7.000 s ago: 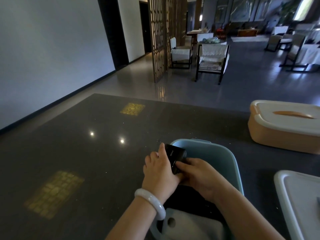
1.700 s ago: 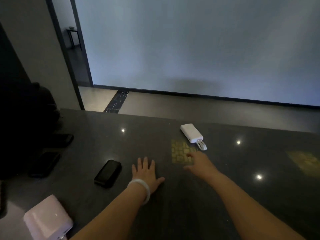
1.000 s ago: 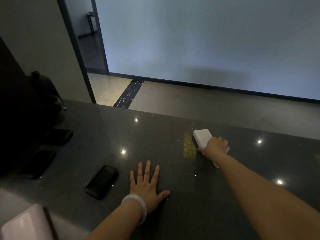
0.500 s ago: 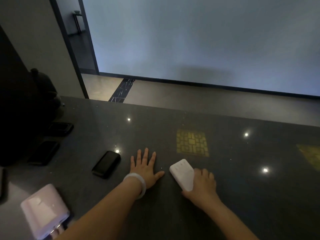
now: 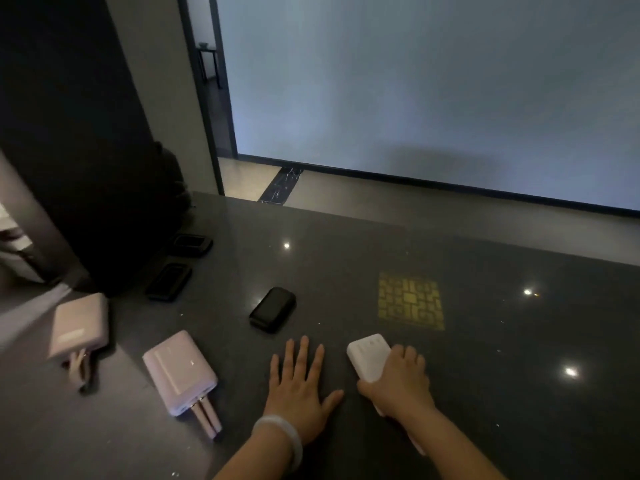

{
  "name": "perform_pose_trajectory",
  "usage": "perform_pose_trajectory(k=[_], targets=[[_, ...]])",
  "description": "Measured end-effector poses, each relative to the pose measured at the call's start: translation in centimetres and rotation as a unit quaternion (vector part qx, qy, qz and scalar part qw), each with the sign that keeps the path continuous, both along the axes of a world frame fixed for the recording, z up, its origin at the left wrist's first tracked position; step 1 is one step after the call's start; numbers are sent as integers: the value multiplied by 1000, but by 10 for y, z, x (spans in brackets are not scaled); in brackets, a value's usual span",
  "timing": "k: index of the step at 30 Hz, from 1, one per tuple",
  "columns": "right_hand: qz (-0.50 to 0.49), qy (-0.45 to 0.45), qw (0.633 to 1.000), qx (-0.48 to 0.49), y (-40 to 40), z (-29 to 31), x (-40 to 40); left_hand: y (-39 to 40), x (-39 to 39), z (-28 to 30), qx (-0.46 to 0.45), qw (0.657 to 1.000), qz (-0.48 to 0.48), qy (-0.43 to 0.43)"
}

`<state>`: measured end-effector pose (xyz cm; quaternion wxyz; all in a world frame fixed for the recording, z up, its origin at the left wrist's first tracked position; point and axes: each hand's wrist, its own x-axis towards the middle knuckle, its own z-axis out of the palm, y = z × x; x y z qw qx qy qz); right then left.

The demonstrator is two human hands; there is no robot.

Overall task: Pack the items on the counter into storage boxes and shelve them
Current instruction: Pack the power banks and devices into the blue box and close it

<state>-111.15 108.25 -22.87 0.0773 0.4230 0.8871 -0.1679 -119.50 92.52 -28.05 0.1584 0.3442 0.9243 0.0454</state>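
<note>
My right hand (image 5: 398, 379) grips a white power bank (image 5: 370, 358) low over the dark counter (image 5: 485, 341), its far end sticking out past my fingers. My left hand (image 5: 299, 382) lies flat on the counter with fingers spread, a pale bangle on the wrist. A black power bank (image 5: 273, 309) lies just beyond the left hand. Two pink power banks with short cables lie at the left: one (image 5: 178, 372) near, one (image 5: 79, 325) farther left. No storage box is in view.
Two flat black devices (image 5: 169, 281) (image 5: 192, 243) lie against a dark object (image 5: 104, 168) at the counter's left end. The counter's far edge drops to a floor with a pale wall behind. A yellow light patch (image 5: 410, 299) shows on the counter.
My right hand reached the white power bank at the far side, closed on it and drew it back towards me. The left hand stayed flat. The view shifted left, revealing the pink power banks.
</note>
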Motion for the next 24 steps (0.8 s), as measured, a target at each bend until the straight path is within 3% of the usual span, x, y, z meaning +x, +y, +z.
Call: perform_pose_trajectory(k=[5,9,12,18,22,24], targets=[[10,-10,1000,15,-12,-3,-1,-9,-9,24,29,998,22,-58],[24,-25,999,27,-11,-4,0,-49,-22,42,92,978,170,80],[28,-20,999,36,-12,-3,0,-83,-43,52,64,942,306,123],[30,-19,999,40,-10,-1,2,-108,-66,44,99,896,433,11],[33,-14,999,36,-11,-1,3,-111,-70,41,113,889,444,-26],[33,-11,999,36,-12,0,3,-113,-68,43,85,901,426,-22]])
